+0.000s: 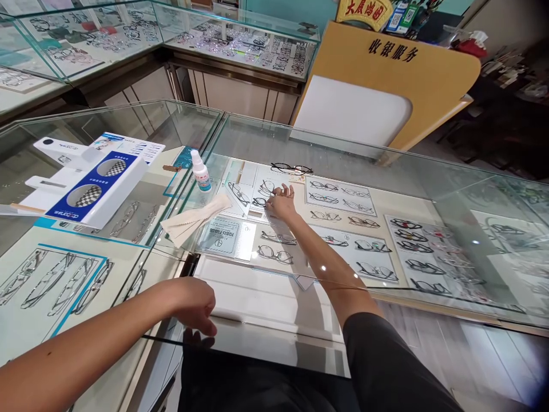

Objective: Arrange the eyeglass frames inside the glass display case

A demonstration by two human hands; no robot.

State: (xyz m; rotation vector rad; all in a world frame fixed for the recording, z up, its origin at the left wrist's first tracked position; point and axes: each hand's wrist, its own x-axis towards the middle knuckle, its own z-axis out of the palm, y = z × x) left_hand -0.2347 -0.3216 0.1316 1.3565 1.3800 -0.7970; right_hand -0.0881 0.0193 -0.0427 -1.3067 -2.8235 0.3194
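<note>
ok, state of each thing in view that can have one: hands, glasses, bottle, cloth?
right hand: inside the glass case, fingers on a pair of glasses on the display tray, grip not clear
left hand: loosely curled, resting on the case's glass edge, holds nothing
black glasses: on top of the glass, unfolded
spray bottle: upright, capped
cloth: lying flat, loosely folded

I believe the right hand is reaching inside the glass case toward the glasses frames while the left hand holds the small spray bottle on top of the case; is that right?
Not quite. In the head view, the left hand holds nothing: it rests on the near edge of the glass case, well apart from the small spray bottle, which stands alone on top. The right hand is indeed inside the case at the glasses frames.
</note>
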